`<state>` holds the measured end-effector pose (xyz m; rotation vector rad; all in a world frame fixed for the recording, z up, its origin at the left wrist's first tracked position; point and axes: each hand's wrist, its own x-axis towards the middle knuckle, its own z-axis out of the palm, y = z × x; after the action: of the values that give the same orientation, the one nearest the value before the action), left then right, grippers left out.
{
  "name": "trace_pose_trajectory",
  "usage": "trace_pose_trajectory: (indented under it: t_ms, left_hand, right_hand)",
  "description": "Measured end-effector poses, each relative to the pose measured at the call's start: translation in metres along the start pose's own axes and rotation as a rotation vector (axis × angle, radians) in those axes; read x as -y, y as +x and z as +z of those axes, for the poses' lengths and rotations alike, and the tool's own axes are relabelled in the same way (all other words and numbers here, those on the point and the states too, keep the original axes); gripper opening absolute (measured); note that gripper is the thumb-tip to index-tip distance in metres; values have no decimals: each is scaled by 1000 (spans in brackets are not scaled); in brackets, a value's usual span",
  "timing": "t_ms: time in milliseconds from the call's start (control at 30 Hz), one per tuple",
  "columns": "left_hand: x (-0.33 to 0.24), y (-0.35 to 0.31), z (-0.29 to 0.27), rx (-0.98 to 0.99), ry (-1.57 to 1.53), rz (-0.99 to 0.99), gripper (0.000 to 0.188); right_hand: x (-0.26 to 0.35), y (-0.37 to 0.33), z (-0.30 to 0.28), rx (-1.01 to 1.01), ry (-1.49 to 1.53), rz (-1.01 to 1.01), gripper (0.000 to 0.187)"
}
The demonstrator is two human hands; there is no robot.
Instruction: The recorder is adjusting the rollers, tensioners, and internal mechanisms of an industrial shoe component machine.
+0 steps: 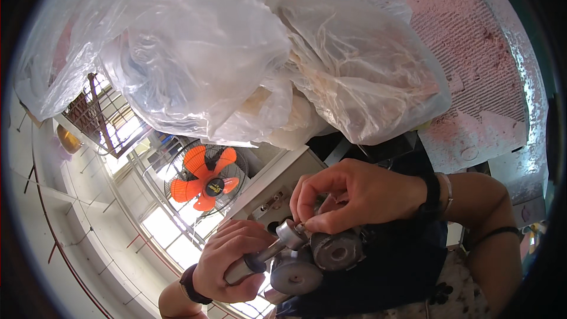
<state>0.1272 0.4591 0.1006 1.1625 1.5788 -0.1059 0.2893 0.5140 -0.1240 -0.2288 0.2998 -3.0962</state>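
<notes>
My left hand (233, 254) is wrapped around the thick grey grip end of a metal rod tool (273, 250). This tool runs up and right to a short, shiny cylindrical head. My right hand (360, 195) has thumb and fingertips pinched together right at that head; whatever lies between them is too small to make out. Just below the hands are two round metal pieces. A smooth grey disc (296, 277) with a small centre hole is under the tool, and a darker, worn wheel (339, 253) with a wider hole sits under my right hand.
Beyond my hands, big translucent plastic bags (366, 65) bulge across the view. A fan (207, 180) with orange blades stands left, beside a pale machine panel (277, 186). At right is a pink-dusted ribbed surface (472, 71). Dark cloth (407, 266) covers my lap.
</notes>
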Motion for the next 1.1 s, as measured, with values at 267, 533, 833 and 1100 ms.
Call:
trace_pose_trajectory:
  t_ms: [267,533,833,1100]
  left_hand:
    - [2,-2,6,-58,-10,26,39]
    - [2,-4,4,-41,-57,-33,28]
    - [2,-1,5,-25,-132,-74,39]
    - [0,-1,5,-33,-128,-68,39]
  right_hand:
    - [3,-5,1,-119,61,-203,12]
    - [13,-13,13,-172,-29,-202,14]
    - [37,-15,3,-107,-579,-175,23]
    - [57,-16,16,-153,-622,-51,26]
